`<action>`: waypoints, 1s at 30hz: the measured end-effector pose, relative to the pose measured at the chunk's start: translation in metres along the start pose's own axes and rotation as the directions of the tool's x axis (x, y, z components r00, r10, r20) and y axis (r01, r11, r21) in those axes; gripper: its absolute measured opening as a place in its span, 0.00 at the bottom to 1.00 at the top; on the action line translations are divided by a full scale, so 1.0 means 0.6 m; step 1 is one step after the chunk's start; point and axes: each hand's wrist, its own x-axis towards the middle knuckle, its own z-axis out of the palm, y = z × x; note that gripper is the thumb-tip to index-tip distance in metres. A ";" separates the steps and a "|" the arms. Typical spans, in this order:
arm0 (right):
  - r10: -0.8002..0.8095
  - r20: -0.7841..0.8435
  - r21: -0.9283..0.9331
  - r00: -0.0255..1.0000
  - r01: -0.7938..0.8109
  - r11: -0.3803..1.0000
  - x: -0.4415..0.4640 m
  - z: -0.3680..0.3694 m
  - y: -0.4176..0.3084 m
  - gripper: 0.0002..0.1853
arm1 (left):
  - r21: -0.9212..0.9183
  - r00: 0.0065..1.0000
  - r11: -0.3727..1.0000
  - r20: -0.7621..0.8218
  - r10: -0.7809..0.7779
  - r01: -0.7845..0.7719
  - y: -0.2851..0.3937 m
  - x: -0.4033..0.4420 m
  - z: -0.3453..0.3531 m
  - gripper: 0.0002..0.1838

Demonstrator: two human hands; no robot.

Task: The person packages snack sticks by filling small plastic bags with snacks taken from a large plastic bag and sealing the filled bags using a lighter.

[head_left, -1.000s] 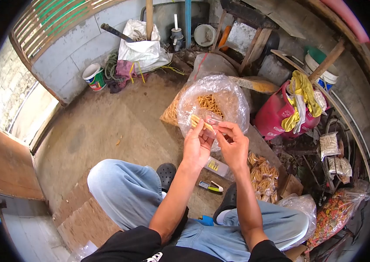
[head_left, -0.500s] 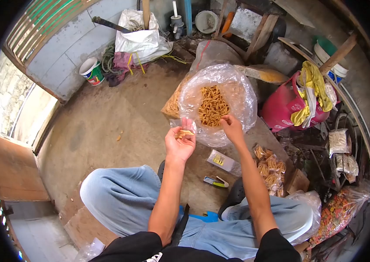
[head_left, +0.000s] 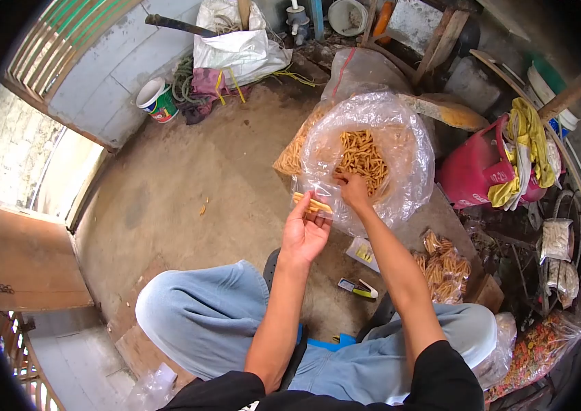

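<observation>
My left hand [head_left: 305, 238] is closed around a small clear plastic bag [head_left: 324, 204] with a few yellow-brown snack sticks [head_left: 313, 203] in it. To its right, my right hand [head_left: 353, 192] has its fingers pinched together at the near left edge of a heap of brown snack sticks [head_left: 364, 159]. Whatever those fingers grip is hidden. The heap lies inside a large open clear plastic bag [head_left: 410, 161], its mouth spread wide. Below the right forearm, several small filled snack packets [head_left: 445, 270] are piled on the floor.
A green-and-black stapler [head_left: 357, 288] and a white box [head_left: 362, 253] lie between my feet. A red tub [head_left: 472, 168] with yellow cloth stands at right. Loose snack pieces [head_left: 203, 207] lie on the concrete floor [head_left: 167, 233]. A paint bucket [head_left: 159, 101] sits by the wall.
The view has shifted, so the surroundings sit further right. My left hand has raised the small bag toward the large bag's rim. My right hand has moved to the heap's left edge.
</observation>
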 end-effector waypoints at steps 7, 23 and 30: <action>0.105 -0.204 0.156 0.973 -0.073 0.985 -0.032 -0.080 0.011 0.10 | 0.118 0.994 0.988 0.041 0.100 -0.104 -0.004 -0.026 0.017 0.12; 0.170 -0.224 0.489 0.960 -0.040 0.871 -0.164 -0.245 -0.151 0.11 | 0.259 0.975 0.958 0.210 0.068 -0.123 -0.059 -0.084 0.058 0.13; -0.033 0.132 0.434 0.991 -0.028 0.901 -0.227 -0.303 -0.273 0.09 | 0.345 0.931 0.891 0.311 0.189 -0.296 -0.063 -0.089 0.051 0.12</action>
